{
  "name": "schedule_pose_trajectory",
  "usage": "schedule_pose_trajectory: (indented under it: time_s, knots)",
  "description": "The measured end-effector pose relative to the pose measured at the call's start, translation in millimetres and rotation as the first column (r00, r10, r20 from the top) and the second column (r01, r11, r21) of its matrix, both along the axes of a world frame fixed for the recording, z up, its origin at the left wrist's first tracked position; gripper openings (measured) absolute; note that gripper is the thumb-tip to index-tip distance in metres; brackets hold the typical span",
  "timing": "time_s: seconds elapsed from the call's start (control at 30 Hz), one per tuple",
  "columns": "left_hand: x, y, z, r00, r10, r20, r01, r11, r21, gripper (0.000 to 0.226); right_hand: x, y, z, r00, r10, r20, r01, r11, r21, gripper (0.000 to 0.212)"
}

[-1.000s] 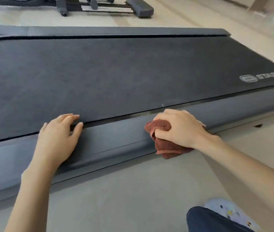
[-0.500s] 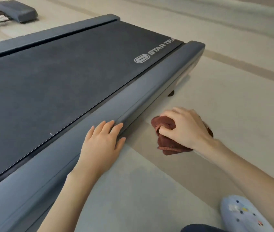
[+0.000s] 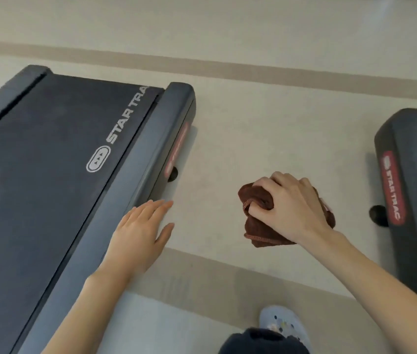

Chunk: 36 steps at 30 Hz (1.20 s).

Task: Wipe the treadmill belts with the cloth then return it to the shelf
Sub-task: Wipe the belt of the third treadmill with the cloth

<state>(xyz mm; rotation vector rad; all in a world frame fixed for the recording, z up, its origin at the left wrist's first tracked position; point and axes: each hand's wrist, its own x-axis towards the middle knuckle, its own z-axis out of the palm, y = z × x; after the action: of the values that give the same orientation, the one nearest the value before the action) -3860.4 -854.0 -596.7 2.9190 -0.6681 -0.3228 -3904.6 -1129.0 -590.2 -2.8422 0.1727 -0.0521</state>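
The black treadmill belt [image 3: 44,159] with white STAR TRAC lettering fills the left, framed by a grey side rail [image 3: 136,159]. My right hand [image 3: 294,208] grips a bunched reddish-brown cloth [image 3: 256,223] above the pale floor, between two treadmills and clear of both. My left hand [image 3: 141,231] hovers with straight fingers beside the near rail's outer edge, holding nothing. The shelf is out of view.
A second treadmill's rear end [image 3: 411,190], dark with a red STAR TRAC label, stands at the right edge. Pale floor [image 3: 266,123] with tan stripes lies between them. My light shoe [image 3: 284,325] and dark trouser knee show at the bottom.
My view has swung right, off the belt toward the gap between treadmills. My right hand carried the cloth off the rail and over the floor. My left hand slid off the rail.
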Motion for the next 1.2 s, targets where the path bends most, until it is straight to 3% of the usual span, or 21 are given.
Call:
schedule_pose_trajectory:
  time_s: [0.1,0.3,0.5,0.63,0.87,1.2]
  knots:
    - [16.9,-51.7,43.5,0.997,-0.070,-0.030,0.068,0.996,-0.064,0.047,-3.2,-38.3,44.4,0.995,-0.093,-0.034,0.093,0.996,0.010,0.038]
    - [30.3,-153.1,140.4,0.953,-0.299,-0.053,0.298,0.954,-0.036,0.047,-16.8,-107.0,146.1,0.963,-0.241,-0.123,0.246,0.969,0.028,0.042]
    - [63.6,-270.5,250.1,0.840,-0.542,-0.027,0.542,0.840,0.020,0.045,-24.0,-189.1,254.5,0.909,-0.377,-0.181,0.393,0.917,0.064,0.040]
    - [78.4,-346.5,308.6,0.770,-0.638,0.005,0.638,0.770,-0.009,0.051,-32.5,-237.1,305.3,0.855,-0.506,-0.119,0.513,0.857,0.041,0.035]
    - [104.3,-417.6,305.9,0.603,-0.797,0.034,0.798,0.602,-0.017,0.052,-32.2,-275.7,305.9,0.690,-0.723,0.038,0.720,0.691,0.069,0.041]
    - [191.2,-477.7,289.8,0.384,-0.920,-0.078,0.922,0.378,0.080,0.053,10.4,-296.6,286.9,0.427,-0.896,-0.119,0.904,0.421,0.072,0.043]
